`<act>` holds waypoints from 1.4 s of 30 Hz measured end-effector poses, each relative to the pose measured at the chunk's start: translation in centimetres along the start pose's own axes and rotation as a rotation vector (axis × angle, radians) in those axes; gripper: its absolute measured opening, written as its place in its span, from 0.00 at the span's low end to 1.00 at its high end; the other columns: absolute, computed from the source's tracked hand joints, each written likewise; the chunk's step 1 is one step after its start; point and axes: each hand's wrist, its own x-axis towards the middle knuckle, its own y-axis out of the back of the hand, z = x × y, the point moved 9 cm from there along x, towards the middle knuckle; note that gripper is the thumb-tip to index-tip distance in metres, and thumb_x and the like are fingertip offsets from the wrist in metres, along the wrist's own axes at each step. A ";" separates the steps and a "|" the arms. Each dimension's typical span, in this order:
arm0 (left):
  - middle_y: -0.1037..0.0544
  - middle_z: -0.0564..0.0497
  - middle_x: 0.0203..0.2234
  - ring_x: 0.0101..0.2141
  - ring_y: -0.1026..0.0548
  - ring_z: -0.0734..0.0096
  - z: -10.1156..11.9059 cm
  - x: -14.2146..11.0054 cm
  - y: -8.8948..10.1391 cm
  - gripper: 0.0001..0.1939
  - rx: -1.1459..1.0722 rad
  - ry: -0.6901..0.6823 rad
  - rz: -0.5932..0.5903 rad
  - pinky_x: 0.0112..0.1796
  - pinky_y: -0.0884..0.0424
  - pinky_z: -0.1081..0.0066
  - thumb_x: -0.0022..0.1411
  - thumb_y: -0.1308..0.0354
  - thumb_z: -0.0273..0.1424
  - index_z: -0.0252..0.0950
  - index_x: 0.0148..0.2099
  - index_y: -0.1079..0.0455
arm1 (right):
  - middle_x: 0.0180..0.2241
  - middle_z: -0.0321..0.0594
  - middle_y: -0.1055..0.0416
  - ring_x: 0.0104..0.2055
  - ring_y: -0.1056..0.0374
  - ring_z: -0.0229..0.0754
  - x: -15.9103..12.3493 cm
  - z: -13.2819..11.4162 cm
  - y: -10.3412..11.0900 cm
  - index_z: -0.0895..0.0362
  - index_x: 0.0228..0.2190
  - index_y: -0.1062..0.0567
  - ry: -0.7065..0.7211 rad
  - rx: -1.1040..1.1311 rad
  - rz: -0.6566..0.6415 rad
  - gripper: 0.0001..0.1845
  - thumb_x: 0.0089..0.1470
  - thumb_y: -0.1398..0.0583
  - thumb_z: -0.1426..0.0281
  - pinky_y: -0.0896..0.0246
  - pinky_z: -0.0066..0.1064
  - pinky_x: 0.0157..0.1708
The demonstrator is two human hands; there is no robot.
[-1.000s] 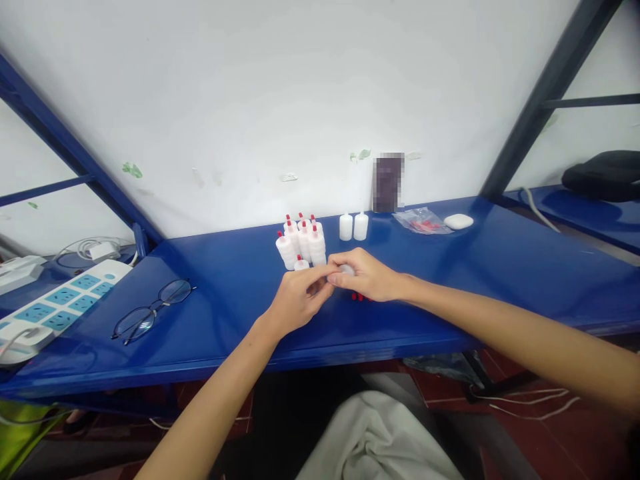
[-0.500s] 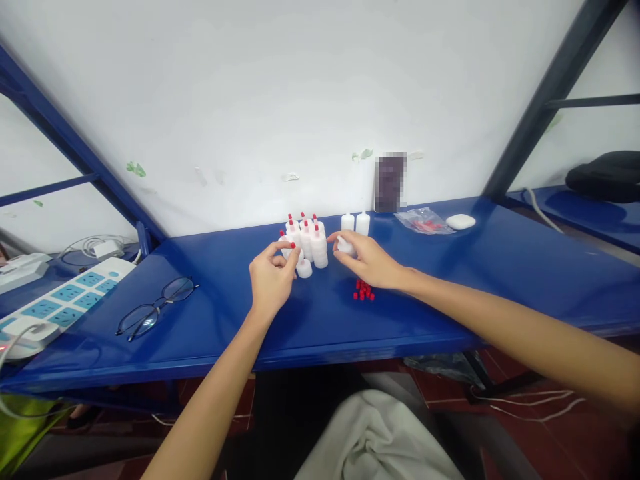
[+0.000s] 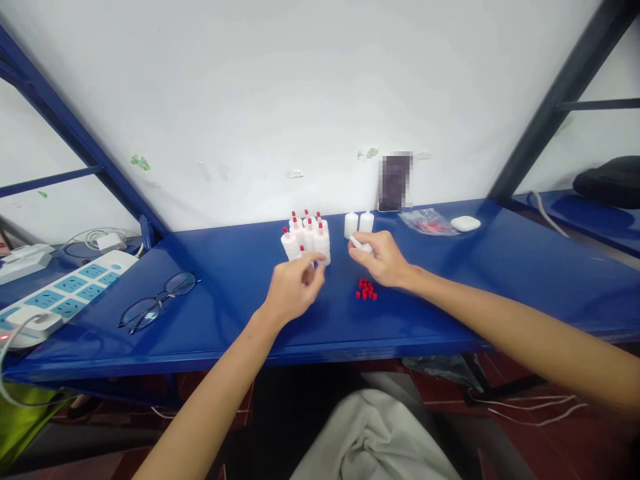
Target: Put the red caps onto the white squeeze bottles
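My right hand (image 3: 383, 259) is closed round a small white squeeze bottle (image 3: 364, 247), which it holds tilted with the narrow tip towards the upper left. My left hand (image 3: 295, 285) hovers in front of a cluster of white bottles with red caps (image 3: 323, 241). Its fingers are curled, thumb and forefinger slightly apart, and I see nothing between them. Partly hidden behind that hand is a bottle with a red tip (image 3: 301, 249). Below my right hand lies a small pile of red caps (image 3: 367, 290). Two white bottles without red caps (image 3: 367, 221) stand behind my right hand.
Against the wall leans a dark pixelated rectangle (image 3: 395, 181). A clear bag with red pieces (image 3: 429, 223) and a white rounded object (image 3: 465, 224) lie to its right. Glasses (image 3: 159, 303) and a power strip (image 3: 75, 293) are at the left of the blue table (image 3: 225, 327).
My left hand has let go of the red-capped bottle and moved right. The bottle in my right hand is now tilted, its tip showing. The view has shifted slightly.
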 end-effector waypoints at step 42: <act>0.24 0.54 0.27 0.25 0.27 0.75 3.3 -0.5 -2.2 0.07 -0.107 -0.257 -0.097 0.30 0.34 0.75 0.71 0.51 0.29 0.37 0.48 0.34 | 0.18 0.29 0.44 0.21 0.50 0.32 -0.9 -2.1 -3.9 0.60 0.27 0.27 0.088 0.091 -0.376 0.21 0.62 0.49 0.59 0.54 0.27 0.24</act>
